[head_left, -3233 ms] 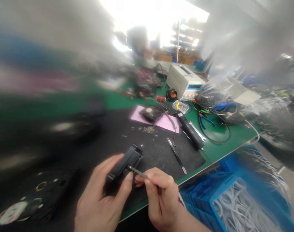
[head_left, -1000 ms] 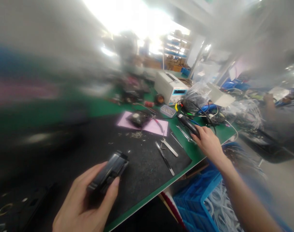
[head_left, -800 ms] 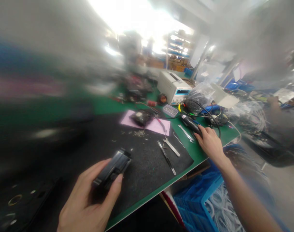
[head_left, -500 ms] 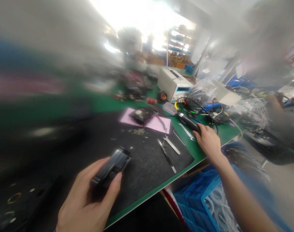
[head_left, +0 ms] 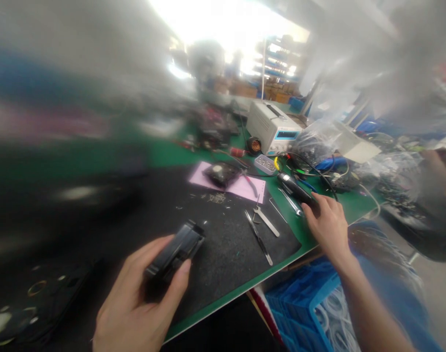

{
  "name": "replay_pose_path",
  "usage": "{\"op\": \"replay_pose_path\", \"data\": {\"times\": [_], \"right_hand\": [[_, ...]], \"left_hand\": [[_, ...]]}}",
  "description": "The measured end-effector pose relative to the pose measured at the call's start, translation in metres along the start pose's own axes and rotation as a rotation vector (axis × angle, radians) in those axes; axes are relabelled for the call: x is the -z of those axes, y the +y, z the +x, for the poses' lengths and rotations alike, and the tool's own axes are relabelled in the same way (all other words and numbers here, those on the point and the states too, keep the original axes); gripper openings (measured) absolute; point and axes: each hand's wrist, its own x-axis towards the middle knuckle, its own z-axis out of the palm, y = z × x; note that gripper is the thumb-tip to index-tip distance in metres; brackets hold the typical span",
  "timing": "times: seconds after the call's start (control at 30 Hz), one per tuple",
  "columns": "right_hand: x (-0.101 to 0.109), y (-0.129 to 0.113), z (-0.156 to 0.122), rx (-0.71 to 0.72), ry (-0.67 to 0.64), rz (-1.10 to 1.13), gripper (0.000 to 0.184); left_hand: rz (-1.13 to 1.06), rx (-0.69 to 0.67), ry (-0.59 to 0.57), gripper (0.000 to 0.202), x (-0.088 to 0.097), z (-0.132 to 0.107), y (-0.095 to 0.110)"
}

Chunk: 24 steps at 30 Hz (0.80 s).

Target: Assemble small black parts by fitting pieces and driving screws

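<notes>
My left hand (head_left: 142, 303) is closed round a black oblong plastic part (head_left: 176, 252), held above the black mat (head_left: 223, 244) near the front edge of the bench. My right hand (head_left: 327, 225) reaches out to the right side of the bench, its fingers curled over the handle end of a black electric screwdriver (head_left: 294, 187) that lies on the green surface. A flat metal tool (head_left: 266, 222) and tweezers (head_left: 258, 237) lie on the mat just left of that hand.
A pink sheet (head_left: 241, 185) carries a small black fan. Behind stand a grey power supply (head_left: 276, 127), a small parts tin (head_left: 265, 165), tangled cables and plastic bags. A blue crate (head_left: 307, 308) of white cables sits below the bench edge. Another person's arm (head_left: 437, 161) shows far right.
My right hand let go of the thin metal tool, which now lies on the mat, and reached to the electric screwdriver. In the last second it has stayed on it. The left hand keeps its hold.
</notes>
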Motion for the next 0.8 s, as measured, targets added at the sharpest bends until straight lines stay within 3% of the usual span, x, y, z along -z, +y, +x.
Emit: {"op": "replay_pose_path", "data": {"times": [0.1,0.2,0.3,0.43,0.6,0.7,0.8], "right_hand": [[0.009,-0.033,0.012,0.093,-0.005,0.15,0.045],[0.007,-0.081,0.038,0.249,-0.106,0.302,0.05],[-0.01,-0.135,0.069,0.375,-0.201,0.379,0.071],[-0.049,-0.192,0.099,0.425,-0.275,0.392,0.101],[-0.074,-0.216,0.105,0.414,-0.311,0.41,0.077],[-0.07,-0.222,0.106,0.435,-0.298,0.472,0.083],[-0.065,-0.245,0.111,0.505,-0.319,0.55,0.092]], "left_hand": [[-0.046,0.057,-0.011,0.044,0.0,0.0,-0.001],[-0.045,0.018,-0.012,0.043,0.001,0.0,-0.002],[-0.051,-0.029,-0.018,0.04,0.003,0.0,-0.001],[-0.082,-0.06,-0.018,0.036,0.002,0.002,0.002],[-0.113,-0.104,0.018,0.037,0.0,0.004,0.005],[-0.16,-0.097,0.012,0.039,0.001,0.003,0.008],[-0.193,-0.093,-0.001,0.042,0.0,0.001,0.008]]}}
